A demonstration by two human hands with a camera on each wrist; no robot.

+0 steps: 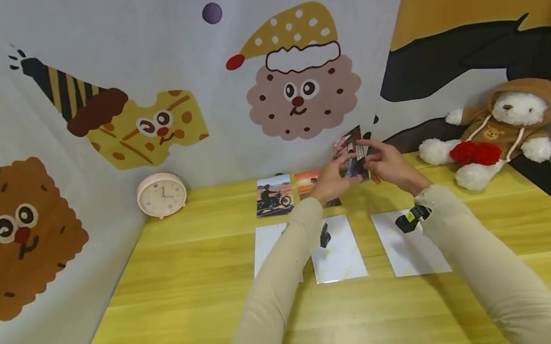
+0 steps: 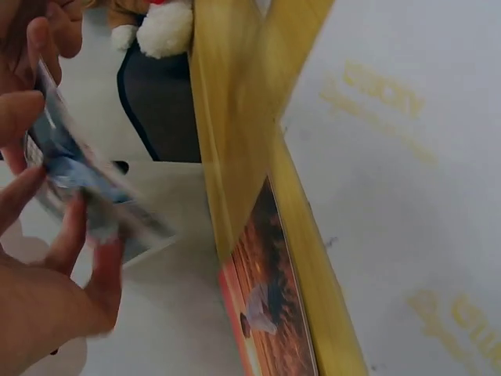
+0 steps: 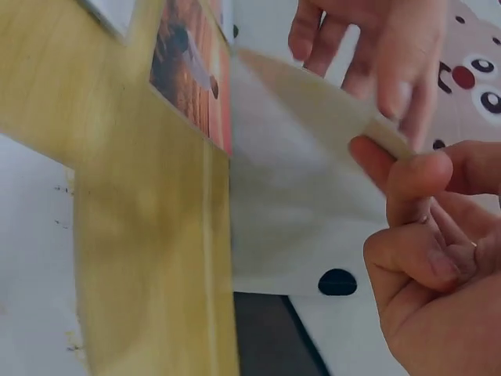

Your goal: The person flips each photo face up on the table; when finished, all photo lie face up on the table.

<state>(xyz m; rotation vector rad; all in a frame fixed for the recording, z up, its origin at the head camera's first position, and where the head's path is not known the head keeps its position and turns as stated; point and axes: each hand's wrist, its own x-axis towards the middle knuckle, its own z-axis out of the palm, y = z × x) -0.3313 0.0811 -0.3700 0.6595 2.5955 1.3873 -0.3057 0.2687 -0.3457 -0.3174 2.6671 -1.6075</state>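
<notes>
The grip of the left hand (image 1: 334, 180) is narrow and holds a picture card (image 1: 350, 145) with the fingers; the grip of the right hand (image 1: 388, 164) is also narrow and pinches the same card at its edge, as the right wrist view shows. The card is in the air, tilted, above the far part of the table (image 1: 194, 312), and on its front one sees some pink colour and what seems to be a keyboard. In the wrist views it is blurred, so I cannot tell if it is one card or more. To the left, near the far edge, lie a motorcycle picture (image 1: 274, 194) and, just beside it, an orange sunset picture (image 1: 305, 180), partly hidden behind the left hand. Nearer to the person there are three white sheets in a row: the left sheet (image 1: 266, 245), partly behind the left sleeve (image 1: 268, 305), the middle sheet (image 1: 341, 257), and the right sheet (image 1: 415, 255), which lies apart from these two. A round clock (image 1: 162, 195) stands at the far left, and a toy bear (image 1: 506, 133) sits at the far right.
</notes>
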